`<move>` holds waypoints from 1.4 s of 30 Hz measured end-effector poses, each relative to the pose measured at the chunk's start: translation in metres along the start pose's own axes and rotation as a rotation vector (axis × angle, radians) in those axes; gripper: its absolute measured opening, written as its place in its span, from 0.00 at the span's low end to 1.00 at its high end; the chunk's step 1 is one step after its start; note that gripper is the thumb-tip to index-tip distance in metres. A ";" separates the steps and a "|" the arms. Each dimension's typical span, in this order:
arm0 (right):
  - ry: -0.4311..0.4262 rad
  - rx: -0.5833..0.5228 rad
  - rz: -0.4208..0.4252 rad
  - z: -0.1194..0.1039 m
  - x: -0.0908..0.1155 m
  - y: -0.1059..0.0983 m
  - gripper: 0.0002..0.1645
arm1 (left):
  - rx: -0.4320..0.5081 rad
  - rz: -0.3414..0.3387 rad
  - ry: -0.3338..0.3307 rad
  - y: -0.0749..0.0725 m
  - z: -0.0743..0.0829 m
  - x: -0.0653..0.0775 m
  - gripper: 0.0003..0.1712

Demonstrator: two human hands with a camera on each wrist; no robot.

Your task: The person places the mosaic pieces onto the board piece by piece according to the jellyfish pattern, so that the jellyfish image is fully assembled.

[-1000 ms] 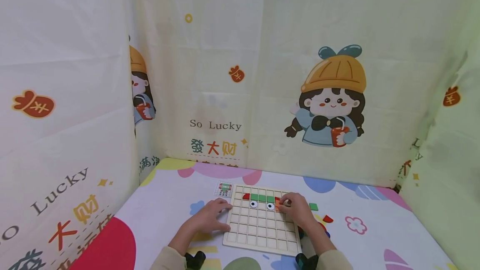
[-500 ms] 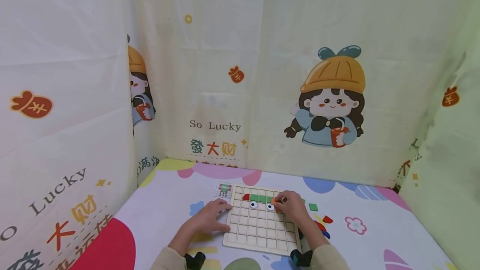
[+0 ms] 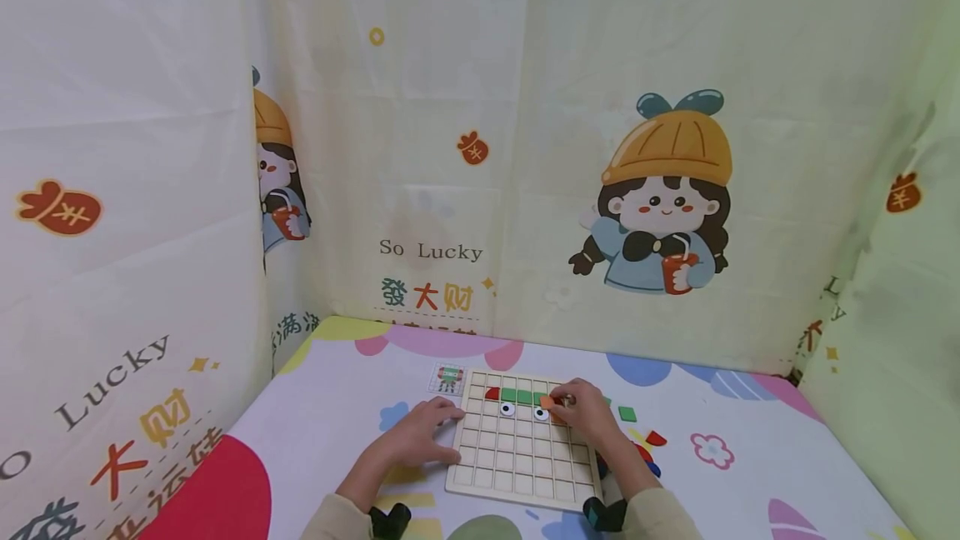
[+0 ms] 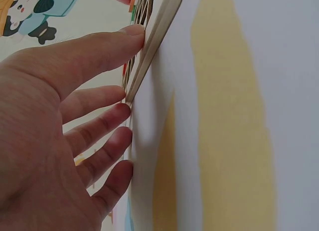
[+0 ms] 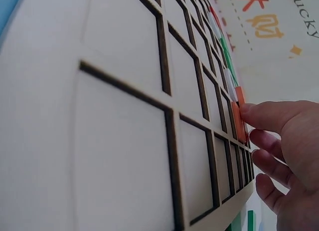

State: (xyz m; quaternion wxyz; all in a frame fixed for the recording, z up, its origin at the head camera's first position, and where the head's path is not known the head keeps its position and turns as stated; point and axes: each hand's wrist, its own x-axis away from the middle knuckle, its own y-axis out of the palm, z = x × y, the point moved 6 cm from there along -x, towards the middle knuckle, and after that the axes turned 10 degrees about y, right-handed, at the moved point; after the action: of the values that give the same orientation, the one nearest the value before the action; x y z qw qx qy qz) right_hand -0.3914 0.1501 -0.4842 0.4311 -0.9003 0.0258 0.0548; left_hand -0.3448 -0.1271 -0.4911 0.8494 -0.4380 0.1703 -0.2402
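A wooden grid board lies on the table. Along one of its upper rows sit a red piece and several green squares, with two eye pieces below. My right hand pinches an orange piece over the right end of that row; in the right wrist view another orange piece sits in the grid close to the thumb. With fingers extended, my left hand touches the board's left edge; the thumb rests against the rim in the left wrist view.
A small pattern card lies beyond the board's upper left corner. To the right are a loose green square, a red piece and other coloured pieces partly hidden by my right forearm. A printed cloth wall stands behind the table.
My right hand has shifted slightly left along the upper row, and the orange piece now shows at its fingertips, next to the green squares. The left hand stays at the board's edge.
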 end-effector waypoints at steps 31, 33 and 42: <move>-0.014 0.016 -0.018 -0.030 -0.009 0.022 0.06 | -0.018 -0.002 0.000 0.001 -0.002 -0.001 0.38; -0.017 0.021 -0.018 -0.032 -0.008 0.023 0.06 | -0.019 -0.003 0.001 0.001 -0.002 -0.001 0.38; -0.047 0.036 -0.020 -0.037 -0.007 0.027 0.07 | -0.021 -0.001 0.000 0.000 0.000 -0.001 0.38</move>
State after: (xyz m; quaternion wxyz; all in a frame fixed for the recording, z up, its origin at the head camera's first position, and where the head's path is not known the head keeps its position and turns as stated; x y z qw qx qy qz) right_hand -0.3978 0.1040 -0.4812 0.4481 -0.8911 0.0078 0.0711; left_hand -0.3457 -0.1265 -0.4911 0.8445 -0.4471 0.1726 -0.2388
